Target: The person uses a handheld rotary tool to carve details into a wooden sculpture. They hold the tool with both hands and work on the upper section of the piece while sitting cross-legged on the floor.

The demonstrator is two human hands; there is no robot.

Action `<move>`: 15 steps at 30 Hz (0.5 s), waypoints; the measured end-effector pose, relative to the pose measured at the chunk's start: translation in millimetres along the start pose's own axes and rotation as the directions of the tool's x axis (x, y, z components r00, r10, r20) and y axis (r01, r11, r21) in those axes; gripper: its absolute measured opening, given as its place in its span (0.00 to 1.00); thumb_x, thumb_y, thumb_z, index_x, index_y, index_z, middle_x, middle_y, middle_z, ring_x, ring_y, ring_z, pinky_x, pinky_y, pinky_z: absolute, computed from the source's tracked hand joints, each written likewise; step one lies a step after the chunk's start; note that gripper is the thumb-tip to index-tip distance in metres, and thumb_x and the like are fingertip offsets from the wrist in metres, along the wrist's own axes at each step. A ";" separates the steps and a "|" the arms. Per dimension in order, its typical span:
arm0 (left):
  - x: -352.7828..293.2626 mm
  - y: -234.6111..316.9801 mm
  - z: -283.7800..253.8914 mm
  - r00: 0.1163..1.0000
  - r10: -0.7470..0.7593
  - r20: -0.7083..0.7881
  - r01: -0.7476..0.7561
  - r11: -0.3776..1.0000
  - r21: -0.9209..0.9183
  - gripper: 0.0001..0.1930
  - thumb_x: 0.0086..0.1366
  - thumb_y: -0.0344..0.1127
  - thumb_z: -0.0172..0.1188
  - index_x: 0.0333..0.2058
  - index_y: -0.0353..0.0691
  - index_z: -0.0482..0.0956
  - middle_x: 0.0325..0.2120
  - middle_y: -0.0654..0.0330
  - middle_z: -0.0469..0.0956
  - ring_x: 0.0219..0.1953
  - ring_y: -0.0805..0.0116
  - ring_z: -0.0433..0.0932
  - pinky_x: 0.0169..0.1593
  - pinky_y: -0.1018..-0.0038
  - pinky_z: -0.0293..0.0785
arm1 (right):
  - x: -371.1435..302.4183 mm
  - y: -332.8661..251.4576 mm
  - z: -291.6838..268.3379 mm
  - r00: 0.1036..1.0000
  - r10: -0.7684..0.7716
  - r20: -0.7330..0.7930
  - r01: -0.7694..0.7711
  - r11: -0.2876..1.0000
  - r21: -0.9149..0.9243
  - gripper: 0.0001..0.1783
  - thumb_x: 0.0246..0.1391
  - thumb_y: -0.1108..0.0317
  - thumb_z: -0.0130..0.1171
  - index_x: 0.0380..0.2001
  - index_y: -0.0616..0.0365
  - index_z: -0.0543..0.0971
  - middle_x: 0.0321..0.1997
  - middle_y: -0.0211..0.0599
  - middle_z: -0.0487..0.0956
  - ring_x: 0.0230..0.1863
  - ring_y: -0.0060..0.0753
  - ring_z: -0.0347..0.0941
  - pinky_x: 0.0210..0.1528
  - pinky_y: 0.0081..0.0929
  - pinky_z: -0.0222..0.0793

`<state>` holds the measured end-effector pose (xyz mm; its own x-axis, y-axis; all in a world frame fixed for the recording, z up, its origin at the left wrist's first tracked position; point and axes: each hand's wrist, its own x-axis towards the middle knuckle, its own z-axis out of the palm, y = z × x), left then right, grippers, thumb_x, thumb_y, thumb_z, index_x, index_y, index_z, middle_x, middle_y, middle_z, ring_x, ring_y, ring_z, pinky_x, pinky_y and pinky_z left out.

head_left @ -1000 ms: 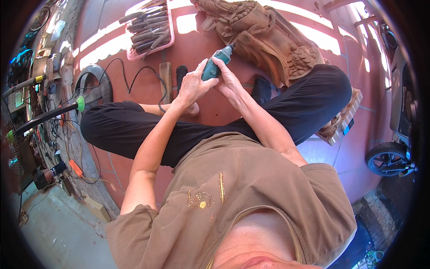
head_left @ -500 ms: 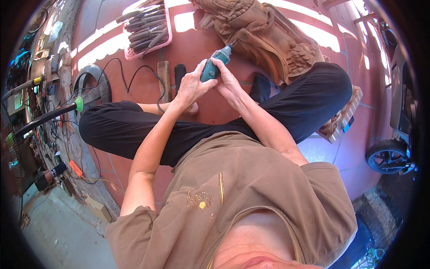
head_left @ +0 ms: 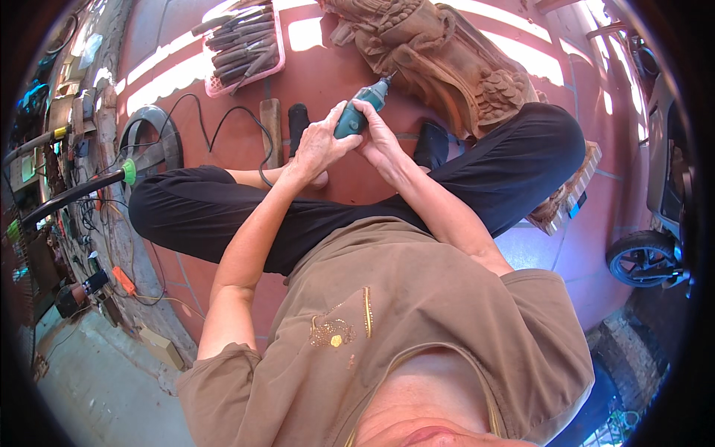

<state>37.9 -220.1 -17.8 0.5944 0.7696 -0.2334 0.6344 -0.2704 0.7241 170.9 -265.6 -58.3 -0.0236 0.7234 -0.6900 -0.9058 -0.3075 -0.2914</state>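
Note:
Both my hands are closed round a green rotary tool, held out beyond my crossed legs. My left hand wraps its left side and back end. My right hand grips it from the right, the thumb lying along the body. The thin bit at its front points up and right, close to the near edge of a brown wood carving; whether it touches I cannot tell. Scrolled and rounded relief covers the carving, which lies on the floor past my right leg. A dark cord loops on the floor left of my hands.
A pink basket of chisel-like tools stands at the far left on the red tiled floor. Nearer lie a wooden block and a dark-handled object. Left is a grey wheel-like base; at right, a black wheel.
The view has shifted very slightly. Both hands keep their hold on the rotary tool, and its bit stays by the carving's edge.

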 end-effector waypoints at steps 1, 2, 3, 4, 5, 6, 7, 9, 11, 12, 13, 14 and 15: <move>-0.3 -0.1 0.6 1.000 0.013 0.000 -0.013 1.000 0.003 0.41 0.53 0.49 0.63 0.63 0.34 0.63 0.39 0.35 0.79 0.42 0.38 0.80 0.46 0.55 0.75 | -1.0 0.3 -0.6 1.000 0.000 -0.011 0.000 1.000 0.000 0.23 0.52 0.54 0.67 0.47 0.53 0.75 0.44 0.29 0.78 0.45 0.28 0.77 0.49 0.35 0.75; -0.7 0.0 1.2 1.000 0.026 0.000 -0.026 1.000 0.006 0.41 0.53 0.49 0.63 0.63 0.34 0.63 0.40 0.35 0.79 0.43 0.38 0.79 0.47 0.56 0.75 | -2.0 0.9 -2.1 1.000 0.003 -0.006 -0.003 1.000 0.012 0.23 0.52 0.54 0.67 0.47 0.53 0.75 0.44 0.29 0.78 0.45 0.28 0.77 0.49 0.35 0.75; -1.0 0.2 1.8 0.999 0.039 0.000 -0.039 0.999 0.009 0.41 0.53 0.49 0.63 0.63 0.34 0.63 0.41 0.35 0.78 0.44 0.38 0.79 0.48 0.56 0.75 | -3.0 1.7 -4.2 1.000 0.005 -0.001 -0.005 1.000 0.023 0.23 0.52 0.54 0.67 0.47 0.53 0.75 0.44 0.29 0.79 0.45 0.28 0.77 0.49 0.35 0.74; -1.6 0.4 2.3 1.000 0.028 0.008 -0.028 1.000 0.003 0.40 0.52 0.48 0.63 0.62 0.36 0.64 0.42 0.36 0.78 0.44 0.39 0.79 0.48 0.56 0.74 | -4.1 2.4 -4.9 1.000 0.009 0.005 -0.009 0.999 0.035 0.23 0.52 0.54 0.67 0.47 0.53 0.75 0.44 0.29 0.79 0.45 0.28 0.77 0.49 0.35 0.74; -2.2 0.7 3.0 1.000 0.018 0.015 -0.018 1.000 -0.004 0.40 0.52 0.48 0.64 0.62 0.38 0.65 0.43 0.36 0.78 0.44 0.39 0.79 0.47 0.56 0.74 | -4.7 3.1 -5.2 1.000 0.015 0.000 -0.015 0.999 0.040 0.23 0.52 0.54 0.67 0.47 0.52 0.75 0.44 0.29 0.79 0.45 0.28 0.77 0.49 0.34 0.74; -2.6 0.7 3.6 1.000 0.008 0.023 -0.007 1.000 -0.010 0.39 0.52 0.48 0.64 0.62 0.40 0.66 0.44 0.37 0.78 0.45 0.39 0.79 0.47 0.56 0.74 | -5.3 3.8 -5.4 1.000 0.021 -0.006 -0.020 0.999 0.044 0.23 0.52 0.54 0.67 0.47 0.52 0.75 0.43 0.29 0.79 0.45 0.28 0.77 0.49 0.34 0.74; -2.8 -0.3 4.5 1.000 0.016 0.013 -0.016 1.000 -0.008 0.39 0.52 0.48 0.64 0.62 0.40 0.66 0.43 0.37 0.78 0.44 0.39 0.79 0.47 0.56 0.74 | -6.1 3.8 -5.2 1.000 0.026 -0.011 -0.025 0.999 0.047 0.23 0.52 0.54 0.67 0.47 0.52 0.75 0.43 0.29 0.79 0.45 0.28 0.77 0.49 0.34 0.74; -3.3 -3.1 5.8 0.999 0.033 -0.009 -0.033 0.999 -0.003 0.39 0.52 0.48 0.64 0.62 0.40 0.66 0.41 0.37 0.79 0.43 0.39 0.79 0.46 0.56 0.74 | -8.0 3.7 -4.6 1.000 0.021 -0.002 -0.021 0.999 0.040 0.23 0.52 0.54 0.67 0.47 0.52 0.75 0.43 0.29 0.79 0.45 0.28 0.77 0.49 0.33 0.74; -5.0 1.1 3.3 1.000 0.011 -0.018 -0.011 1.000 -0.018 0.39 0.52 0.48 0.64 0.62 0.40 0.66 0.39 0.37 0.79 0.42 0.39 0.80 0.45 0.56 0.74 | -7.7 1.8 -3.8 1.000 0.014 0.008 -0.014 1.000 0.025 0.22 0.52 0.54 0.67 0.46 0.52 0.75 0.43 0.28 0.79 0.44 0.27 0.77 0.48 0.32 0.74; -5.0 3.8 1.4 1.000 0.000 -0.023 0.000 1.000 -0.025 0.39 0.53 0.48 0.64 0.62 0.40 0.66 0.38 0.37 0.80 0.42 0.39 0.80 0.45 0.56 0.74 | -6.2 -0.2 -2.8 1.000 0.009 0.015 -0.009 1.000 0.011 0.22 0.52 0.55 0.67 0.46 0.52 0.75 0.43 0.28 0.79 0.44 0.27 0.77 0.48 0.32 0.75; -4.2 6.7 -0.8 1.000 -0.008 -0.026 0.008 1.000 -0.029 0.39 0.53 0.48 0.64 0.62 0.40 0.66 0.37 0.37 0.80 0.41 0.39 0.80 0.45 0.56 0.74 | -5.1 -1.8 -1.5 1.000 0.005 0.021 -0.005 1.000 -0.002 0.22 0.52 0.55 0.67 0.46 0.52 0.75 0.43 0.28 0.79 0.44 0.26 0.77 0.48 0.31 0.75; -3.0 9.9 -2.9 0.999 -0.016 -0.030 0.015 0.999 -0.034 0.39 0.53 0.49 0.64 0.62 0.39 0.65 0.36 0.37 0.80 0.41 0.39 0.80 0.45 0.57 0.74 | -3.8 -4.0 -0.1 1.000 0.002 0.019 -0.002 1.000 -0.011 0.21 0.52 0.55 0.67 0.46 0.52 0.75 0.43 0.28 0.79 0.44 0.26 0.77 0.47 0.31 0.75; -2.0 11.7 -3.9 0.999 -0.024 -0.034 0.022 0.999 -0.038 0.39 0.53 0.49 0.64 0.62 0.39 0.65 0.35 0.37 0.80 0.40 0.39 0.81 0.44 0.57 0.74 | -2.5 -6.5 1.5 1.000 -0.002 0.016 0.003 1.000 -0.020 0.21 0.52 0.55 0.67 0.46 0.52 0.75 0.43 0.28 0.79 0.44 0.26 0.77 0.47 0.32 0.75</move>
<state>42.3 -222.6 -6.3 0.5621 0.7949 -0.2285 0.6284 -0.2309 0.7428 176.2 -264.4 -53.7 -0.0283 0.7338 -0.6788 -0.8973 -0.3179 -0.3063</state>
